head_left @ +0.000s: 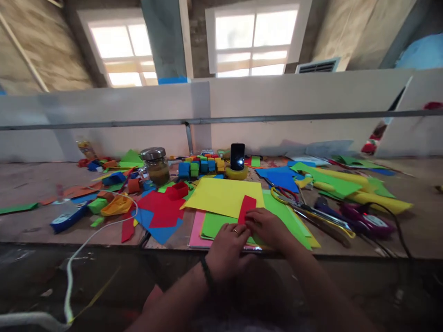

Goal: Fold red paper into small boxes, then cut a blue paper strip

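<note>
A narrow red strip, which looks like felt or foam sheet, lies over a yellow sheet and a green sheet at the table's front edge. My left hand, with a ring and a dark bracelet, has its curled fingers at the strip's near end. Close against it, my right hand bends its fingers over the strip's right side. Both hands look closed on the strip, though its lower end is hidden under them. A pink sheet shows beneath the stack.
Scissors, a utility knife and a purple glue gun with a cord lie to the right. Behind stand a phone on a yellow tape roll, small coloured blocks and a lidded jar. A white cable crosses the left side.
</note>
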`<state>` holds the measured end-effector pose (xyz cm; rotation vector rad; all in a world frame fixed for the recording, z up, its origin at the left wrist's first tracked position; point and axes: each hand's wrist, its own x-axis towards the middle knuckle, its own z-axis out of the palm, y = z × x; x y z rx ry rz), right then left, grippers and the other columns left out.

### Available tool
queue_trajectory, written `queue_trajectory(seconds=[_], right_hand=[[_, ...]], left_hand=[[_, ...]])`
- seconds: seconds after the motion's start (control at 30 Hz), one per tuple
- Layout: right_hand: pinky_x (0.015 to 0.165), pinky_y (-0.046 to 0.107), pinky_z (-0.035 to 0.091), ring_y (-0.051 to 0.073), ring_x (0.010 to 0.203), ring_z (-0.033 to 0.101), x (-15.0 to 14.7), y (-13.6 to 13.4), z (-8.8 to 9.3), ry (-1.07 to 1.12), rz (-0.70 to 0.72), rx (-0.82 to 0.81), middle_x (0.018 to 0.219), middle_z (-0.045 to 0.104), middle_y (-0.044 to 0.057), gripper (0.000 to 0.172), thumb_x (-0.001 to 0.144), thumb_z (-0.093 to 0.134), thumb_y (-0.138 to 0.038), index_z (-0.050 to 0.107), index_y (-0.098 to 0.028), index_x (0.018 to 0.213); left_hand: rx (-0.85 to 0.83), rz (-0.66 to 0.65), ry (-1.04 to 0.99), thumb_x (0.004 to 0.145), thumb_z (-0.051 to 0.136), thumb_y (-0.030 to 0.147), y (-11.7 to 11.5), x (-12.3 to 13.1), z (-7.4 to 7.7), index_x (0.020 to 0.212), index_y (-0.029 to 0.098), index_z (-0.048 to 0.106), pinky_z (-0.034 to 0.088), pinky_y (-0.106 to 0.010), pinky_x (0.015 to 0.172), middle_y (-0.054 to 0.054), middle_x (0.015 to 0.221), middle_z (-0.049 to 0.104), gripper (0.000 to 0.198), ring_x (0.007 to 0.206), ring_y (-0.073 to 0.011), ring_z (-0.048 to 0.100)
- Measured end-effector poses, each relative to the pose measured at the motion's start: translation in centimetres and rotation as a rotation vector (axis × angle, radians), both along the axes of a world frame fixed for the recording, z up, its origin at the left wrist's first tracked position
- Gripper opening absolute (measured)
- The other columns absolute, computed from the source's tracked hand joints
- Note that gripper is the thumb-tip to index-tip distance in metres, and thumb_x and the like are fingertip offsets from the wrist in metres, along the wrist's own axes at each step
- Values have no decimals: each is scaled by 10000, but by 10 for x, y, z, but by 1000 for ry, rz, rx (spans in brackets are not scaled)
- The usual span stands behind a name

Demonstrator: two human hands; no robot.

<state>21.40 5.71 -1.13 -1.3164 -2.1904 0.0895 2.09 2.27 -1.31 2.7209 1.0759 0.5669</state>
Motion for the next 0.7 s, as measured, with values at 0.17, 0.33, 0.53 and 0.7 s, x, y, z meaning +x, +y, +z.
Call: queue_trajectory(seconds=[0.17,0.33,0.53,0.7], right_hand=[[927,396,499,218,999,636,6,-17,-7,-13,124,133,951,758,44,180,895,566,-190,739,-238,913],[943,423,478,217,1017,647,10,-25,-7,-19,112,87,1016,754,54,184,921,550,-216,730,-231,953],[1043,511,385,261,1200,586,13,-28,-9,-94,24,-58,1193,703,64,245,960,495,-262,702,-249,1091],[1054,521,375,283,1279,518,18,-22,-2,-183,-49,-178,1264,665,61,307,972,473,-322,658,-258,1209]], left_hand=[[11,4,43,823,659,406,-3,-2,-3,1357,175,462,361,-441,1065,-90,1359,541,614,1225,-288,457],[13,10,95,835,652,408,-4,2,1,1321,149,507,385,-443,1037,-98,1310,578,570,1186,-295,485],[58,2,119,863,617,426,-5,4,-2,1326,105,511,402,-441,1020,-134,1340,566,573,1181,-297,509],[51,-14,129,861,631,416,-5,1,-4,1354,85,487,424,-408,1004,-153,1337,564,612,1181,-291,515]])
